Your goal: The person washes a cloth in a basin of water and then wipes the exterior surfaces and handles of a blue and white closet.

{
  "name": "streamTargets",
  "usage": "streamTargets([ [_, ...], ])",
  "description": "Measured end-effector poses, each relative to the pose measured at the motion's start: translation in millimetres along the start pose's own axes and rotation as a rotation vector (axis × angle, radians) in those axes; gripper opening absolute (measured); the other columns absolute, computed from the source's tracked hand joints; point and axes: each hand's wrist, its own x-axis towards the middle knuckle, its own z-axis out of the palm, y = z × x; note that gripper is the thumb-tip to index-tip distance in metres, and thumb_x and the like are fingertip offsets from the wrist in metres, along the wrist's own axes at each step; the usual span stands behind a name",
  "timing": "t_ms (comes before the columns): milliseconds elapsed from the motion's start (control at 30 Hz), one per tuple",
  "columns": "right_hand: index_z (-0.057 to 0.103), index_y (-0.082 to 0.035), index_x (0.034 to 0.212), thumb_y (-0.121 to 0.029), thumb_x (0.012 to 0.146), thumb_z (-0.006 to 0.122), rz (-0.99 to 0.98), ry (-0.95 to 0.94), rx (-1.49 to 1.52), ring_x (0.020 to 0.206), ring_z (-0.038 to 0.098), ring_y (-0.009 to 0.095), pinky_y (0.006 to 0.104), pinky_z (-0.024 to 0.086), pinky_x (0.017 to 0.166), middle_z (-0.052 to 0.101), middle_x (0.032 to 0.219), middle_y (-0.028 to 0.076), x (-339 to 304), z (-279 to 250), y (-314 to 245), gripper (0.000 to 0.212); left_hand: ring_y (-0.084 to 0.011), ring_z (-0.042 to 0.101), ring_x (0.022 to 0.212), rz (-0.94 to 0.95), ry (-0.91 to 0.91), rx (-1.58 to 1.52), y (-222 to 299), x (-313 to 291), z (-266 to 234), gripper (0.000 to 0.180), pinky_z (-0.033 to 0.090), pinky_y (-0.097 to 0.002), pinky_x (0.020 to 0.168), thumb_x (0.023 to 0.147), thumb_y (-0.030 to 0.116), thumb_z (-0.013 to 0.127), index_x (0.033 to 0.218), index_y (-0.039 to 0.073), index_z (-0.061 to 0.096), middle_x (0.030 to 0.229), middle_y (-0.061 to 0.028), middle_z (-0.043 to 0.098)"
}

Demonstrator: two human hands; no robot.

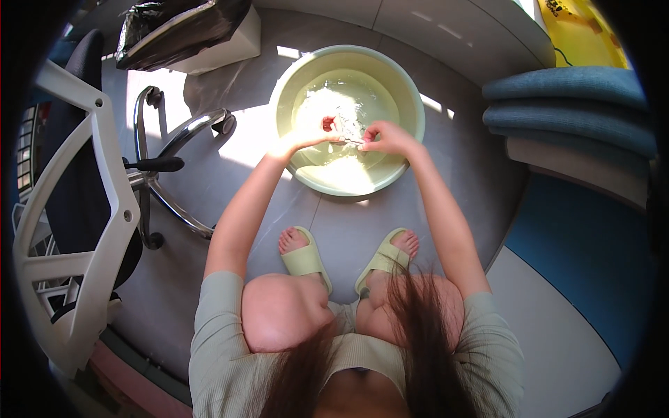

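Observation:
A round, pale yellow-green basin (280,104) of water stands on the floor in front of me. Above the water, my left hand (317,134) is closed, thumb and fingers pinched together. My right hand (388,138) pinches from the other side, close to the left fingertips. Between them is a small, pale, greyish thing (352,142), gripped at both ends. Strong glare off the water washes out its shape, so I cannot make out its kind.
To the left are a white-framed office chair (104,153) and its chrome base (182,136). A bin lined with a black bag (181,31) stands at the far left. Folded blue-grey cushions (568,104) are stacked at the right. My feet, in green slippers (306,259), are near the basin.

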Motion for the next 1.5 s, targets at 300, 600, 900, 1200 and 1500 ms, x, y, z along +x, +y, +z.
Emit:
streamTargets([
  [300,0.06,-0.004,0.091,-0.028,0.073,0.074,0.054,-0.033,0.018,0.076,0.06,0.02,0.0338,0.046,0.067,0.063,0.083,0.007,-2.5,-14.7,-27.4,0.033,-0.0103,0.056,0.073,0.094,0.18,-0.049,-3.9,0.7,-7.1,0.012,0.046,-0.0267,0.067,0.08,0.016,0.065,0.087,0.008,0.06,0.077,-0.0022,0.058],
  [600,0.067,-0.01,0.093,-0.015,0.076,0.059,0.179,0.014,-0.776,0.09,0.064,0.028,0.0409,0.048,0.075,0.067,0.09,0.012,13.4,31.1,-10.2,0.02,-0.0342,0.038,0.125,0.169,0.233,1.301,11.8,-5.7,32.3,0.035,0.023,-0.0451,0.109,0.079,0.028,0.058,0.11,0.014,0.064,0.134,-0.0135,0.045],
  [900,0.068,-0.008,0.078,-0.025,0.072,0.067,-0.141,0.467,-0.866,0.076,0.064,0.029,0.0398,0.048,0.072,0.067,0.088,0.008,9.8,38.4,-8.9,0.018,-0.033,0.036,0.128,0.184,0.352,1.129,-26.2,7.6,41.8,0.054,0.024,-0.0444,0.109,0.077,0.029,0.058,0.128,0.013,0.051,0.134,-0.0138,0.045],
  [1200,0.061,-0.001,0.085,-0.019,0.072,0.073,0.041,0.346,0.545,0.071,0.062,0.016,0.0276,0.049,0.063,0.063,0.078,0.008,18.0,-2.3,-39.1,0.025,-0.0223,0.057,0.097,0.254,0.412,0.062,11.1,-5.3,34.5,0.054,0.048,-0.036,0.084,0.068,0.016,0.07,0.118,0.005,0.053,0.102,-0.0102,0.061],
  [1500,0.061,-0.003,0.096,-0.015,0.073,0.072,-0.162,0.771,0.019,0.088,0.06,0.019,0.0323,0.05,0.077,0.057,0.101,0.007,-4.2,26.8,-38.2,0.029,-0.0299,0.06,0.098,0.106,0.018,-1.407,37.9,-8.4,39.9,0.035,0.05,-0.0476,0.089,0.089,0.02,0.046,0.118,0.001,0.05,0.108,-0.0156,0.06],
])
